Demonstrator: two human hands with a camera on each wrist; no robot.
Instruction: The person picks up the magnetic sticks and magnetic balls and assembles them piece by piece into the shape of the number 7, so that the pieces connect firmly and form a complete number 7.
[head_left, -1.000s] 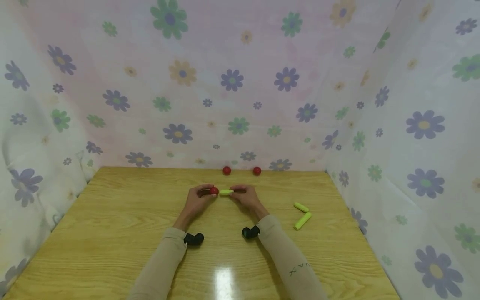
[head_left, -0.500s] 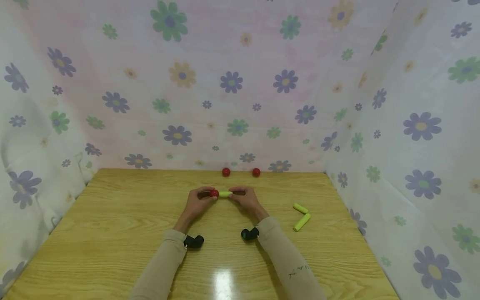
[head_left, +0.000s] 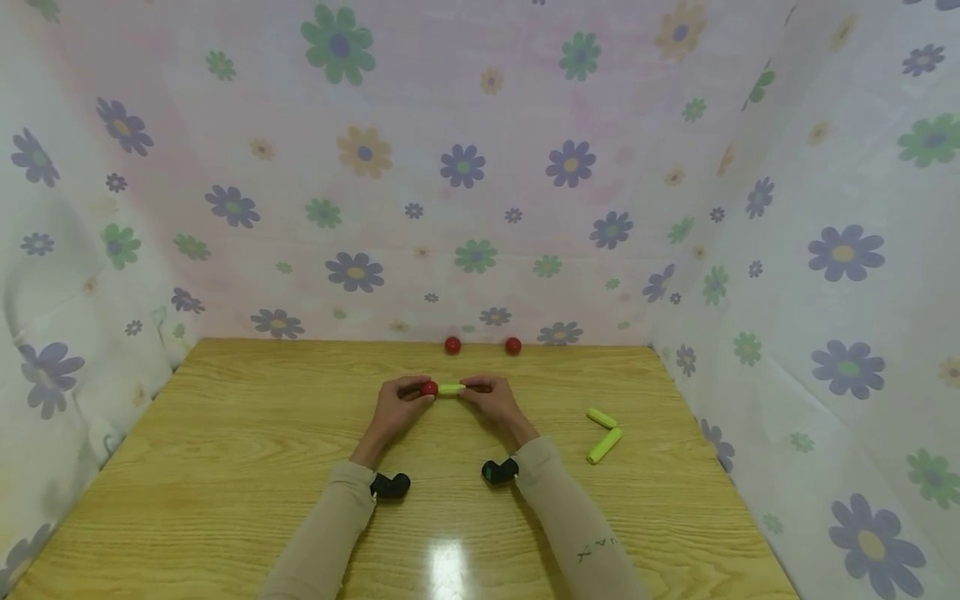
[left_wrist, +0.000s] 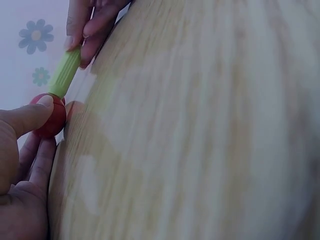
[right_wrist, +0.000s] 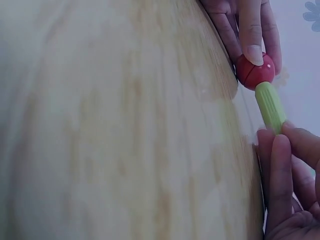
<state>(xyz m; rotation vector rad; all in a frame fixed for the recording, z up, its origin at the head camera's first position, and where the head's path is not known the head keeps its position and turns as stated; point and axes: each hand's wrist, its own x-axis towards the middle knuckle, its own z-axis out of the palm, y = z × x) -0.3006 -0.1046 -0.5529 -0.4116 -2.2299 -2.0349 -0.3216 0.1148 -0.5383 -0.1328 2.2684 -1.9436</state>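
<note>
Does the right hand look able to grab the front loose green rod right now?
Probably not: the right hand is busy pinching another rod. Otherwise nothing visible blocks the way to the front rod.

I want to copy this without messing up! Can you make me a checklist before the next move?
1. Left hand grips the red ball: ok.
2. Right hand pinches the green stick: ok.
3. Stick's end meets the ball: ok.
4. Stick pushed firmly in: cannot tell, the inside is hidden.
5. Two other red balls on the table: ok, at the far edge.
6. Two other green sticks on the table: ok, at the right.
</note>
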